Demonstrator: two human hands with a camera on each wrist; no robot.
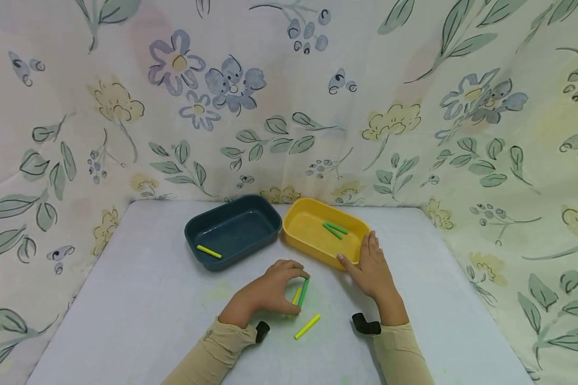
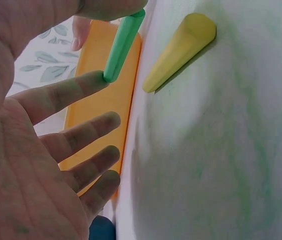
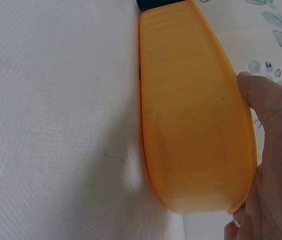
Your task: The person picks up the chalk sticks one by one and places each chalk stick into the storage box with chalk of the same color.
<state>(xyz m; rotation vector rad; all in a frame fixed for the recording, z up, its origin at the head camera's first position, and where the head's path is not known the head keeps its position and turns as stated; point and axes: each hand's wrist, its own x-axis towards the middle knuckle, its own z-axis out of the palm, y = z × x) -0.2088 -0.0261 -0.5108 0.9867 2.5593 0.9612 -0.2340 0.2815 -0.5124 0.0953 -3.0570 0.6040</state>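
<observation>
My left hand (image 1: 274, 289) pinches a slim green stick (image 1: 304, 293) by its two ends, between thumb and index finger. In the left wrist view the green stick (image 2: 123, 47) has flat facets, and the other fingers spread apart below it. Beside it a yellow stick (image 1: 296, 296) is partly hidden by the hand; a second yellow stick (image 1: 307, 326) lies nearer me. The right hand (image 1: 373, 270) rests against the near right corner of the yellow tray (image 1: 313, 253), thumb at the rim and straight fingers along the right end.
Touching the yellow tray's left end is a dark blue tray (image 1: 241, 255) with one yellow stick (image 1: 209, 252) inside. Two green sticks (image 1: 336, 230) lie in the yellow tray. Faint green marks show on the white tablecloth (image 1: 139, 299). A floral curtain (image 1: 289, 107) hangs behind.
</observation>
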